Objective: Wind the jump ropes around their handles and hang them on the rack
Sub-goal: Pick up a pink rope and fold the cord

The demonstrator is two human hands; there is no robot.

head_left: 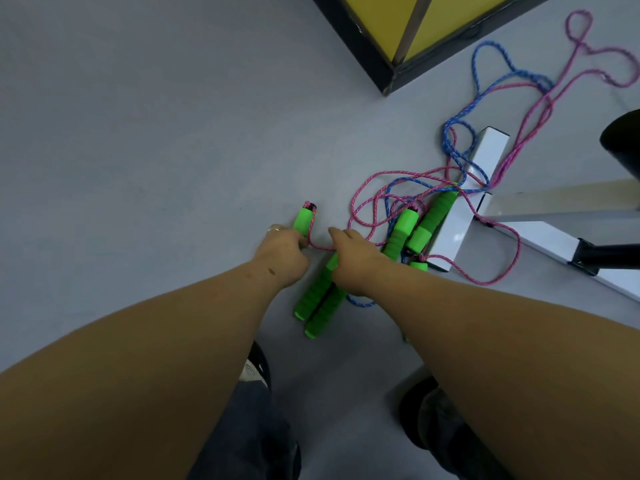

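Left hand (285, 252) curled round green handle (304, 221) | right hand (349, 252) grip pinching pink rope (320, 247) | more handles and blue rope (460, 133) on floor (156, 133)

- You stand on a plain grey floor (145, 133), and everything here lies straight on it.
- Two green handles (317, 303) lie side by side near your feet, close together and pointing the same way.
- More green handles (420, 223) lie bunched against the white bar (460, 216) of a stand's base.
- A pink rope (367, 188) loops over the floor around that bunch and runs off to the far right.
- A blue rope (485, 64) trails beside it, crossing the pink one in several places and passing over the white bar.
- A black-edged yellow box (388, 29) stands on the floor at the top.
- Your shoes (256, 368) are planted at the near edge.
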